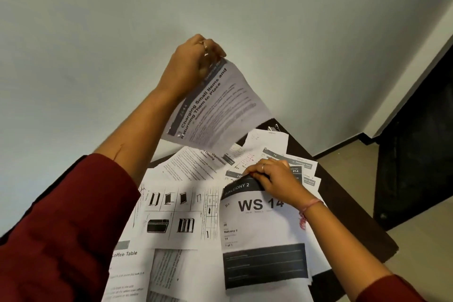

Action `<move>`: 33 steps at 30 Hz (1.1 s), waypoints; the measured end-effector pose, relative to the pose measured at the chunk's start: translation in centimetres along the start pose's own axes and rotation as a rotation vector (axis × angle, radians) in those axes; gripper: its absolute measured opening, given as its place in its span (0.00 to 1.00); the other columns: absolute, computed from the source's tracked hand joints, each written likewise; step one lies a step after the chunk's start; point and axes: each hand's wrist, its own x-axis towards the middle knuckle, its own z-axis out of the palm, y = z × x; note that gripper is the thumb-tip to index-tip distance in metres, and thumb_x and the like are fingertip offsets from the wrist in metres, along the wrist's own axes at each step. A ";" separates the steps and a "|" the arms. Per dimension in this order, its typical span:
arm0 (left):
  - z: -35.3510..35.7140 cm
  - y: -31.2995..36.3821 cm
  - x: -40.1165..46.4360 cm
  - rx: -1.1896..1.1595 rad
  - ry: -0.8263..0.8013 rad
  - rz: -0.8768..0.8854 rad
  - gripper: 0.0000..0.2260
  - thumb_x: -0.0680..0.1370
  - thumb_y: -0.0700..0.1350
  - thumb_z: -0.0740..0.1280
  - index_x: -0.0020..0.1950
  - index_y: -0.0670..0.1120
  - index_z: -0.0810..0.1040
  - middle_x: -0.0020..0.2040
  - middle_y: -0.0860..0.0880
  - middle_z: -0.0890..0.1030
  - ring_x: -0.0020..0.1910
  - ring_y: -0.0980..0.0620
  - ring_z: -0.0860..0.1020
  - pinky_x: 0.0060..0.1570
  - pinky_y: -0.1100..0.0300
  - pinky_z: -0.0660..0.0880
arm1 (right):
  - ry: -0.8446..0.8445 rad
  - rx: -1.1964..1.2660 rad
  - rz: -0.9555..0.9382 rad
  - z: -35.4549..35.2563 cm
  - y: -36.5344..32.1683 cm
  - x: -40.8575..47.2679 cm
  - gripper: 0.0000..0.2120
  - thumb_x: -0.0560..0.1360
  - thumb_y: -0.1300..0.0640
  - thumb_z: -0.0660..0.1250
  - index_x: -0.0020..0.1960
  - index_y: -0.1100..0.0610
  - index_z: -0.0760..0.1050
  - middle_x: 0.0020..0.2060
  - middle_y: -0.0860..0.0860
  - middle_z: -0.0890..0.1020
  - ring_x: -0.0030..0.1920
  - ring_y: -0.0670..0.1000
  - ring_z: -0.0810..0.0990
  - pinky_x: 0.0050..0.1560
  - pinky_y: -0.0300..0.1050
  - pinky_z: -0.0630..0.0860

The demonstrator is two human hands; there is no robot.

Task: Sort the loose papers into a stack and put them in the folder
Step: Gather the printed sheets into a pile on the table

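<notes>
Many loose printed papers (176, 216) lie spread over a dark table (348, 206). My left hand (193, 64) is raised high above the table and pinches the top corner of one sheet headed "Charging Small Items and Returning Them to Place" (218, 108), which hangs in the air. My right hand (272, 179) is low on the right and grips the upper edge of the "WS 14" sheet (262, 230), which lies on top of the pile. No folder is in view.
A pale wall fills the upper half of the view. A small metal clip (273, 128) lies at the far corner of the table. On the right are a light floor (343, 169) and a dark piece of furniture (416, 144).
</notes>
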 end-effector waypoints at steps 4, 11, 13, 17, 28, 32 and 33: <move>0.2 -0.8 -1.3 -0.104 -0.108 -0.178 0.09 0.78 0.38 0.65 0.54 0.47 0.82 0.49 0.50 0.80 0.45 0.60 0.78 0.49 0.70 0.75 | 0.016 0.018 -0.008 -1.3 -2.1 0.6 0.11 0.79 0.58 0.63 0.55 0.46 0.80 0.51 0.44 0.82 0.56 0.47 0.75 0.61 0.52 0.64; 3.7 -2.8 -4.3 -0.257 -0.476 -0.400 0.06 0.77 0.43 0.68 0.52 0.49 0.82 0.47 0.54 0.80 0.42 0.62 0.78 0.40 0.69 0.71 | -0.065 -0.005 0.034 -1.2 -3.2 1.9 0.11 0.79 0.55 0.62 0.57 0.45 0.80 0.54 0.43 0.82 0.54 0.42 0.73 0.64 0.51 0.62; 5.6 -3.6 -5.6 -0.285 -0.566 -0.410 0.06 0.77 0.43 0.68 0.52 0.48 0.82 0.47 0.54 0.80 0.42 0.62 0.77 0.41 0.69 0.72 | -0.104 0.014 0.044 -0.8 -3.0 2.6 0.10 0.79 0.54 0.63 0.56 0.46 0.80 0.54 0.44 0.82 0.56 0.46 0.76 0.65 0.53 0.64; 10.3 -5.9 -8.9 -0.348 -0.704 -0.474 0.06 0.76 0.44 0.70 0.51 0.49 0.82 0.50 0.50 0.83 0.46 0.55 0.81 0.44 0.67 0.74 | -0.238 0.036 0.082 0.9 -1.6 4.3 0.10 0.79 0.54 0.62 0.57 0.48 0.80 0.55 0.45 0.82 0.57 0.48 0.77 0.64 0.56 0.67; 19.7 -10.4 -17.5 -0.363 -0.888 -0.693 0.12 0.77 0.40 0.67 0.61 0.43 0.79 0.61 0.46 0.79 0.60 0.49 0.75 0.56 0.62 0.67 | -0.473 0.013 0.182 11.2 2.8 7.2 0.12 0.80 0.54 0.60 0.60 0.48 0.79 0.59 0.46 0.81 0.60 0.50 0.74 0.66 0.55 0.62; 20.8 -11.6 -18.9 -0.386 -0.904 -0.753 0.15 0.81 0.41 0.62 0.68 0.45 0.73 0.66 0.44 0.75 0.63 0.48 0.73 0.58 0.61 0.67 | -0.445 -0.093 0.109 13.6 3.0 7.1 0.13 0.81 0.54 0.58 0.62 0.47 0.77 0.57 0.47 0.80 0.59 0.50 0.74 0.62 0.52 0.61; 20.9 -11.9 -19.3 -0.388 -0.906 -0.761 0.16 0.82 0.42 0.60 0.69 0.45 0.72 0.68 0.44 0.73 0.65 0.47 0.72 0.59 0.60 0.66 | -0.441 -0.102 0.104 14.1 3.0 7.0 0.13 0.81 0.54 0.58 0.62 0.47 0.77 0.57 0.46 0.80 0.59 0.49 0.74 0.62 0.51 0.60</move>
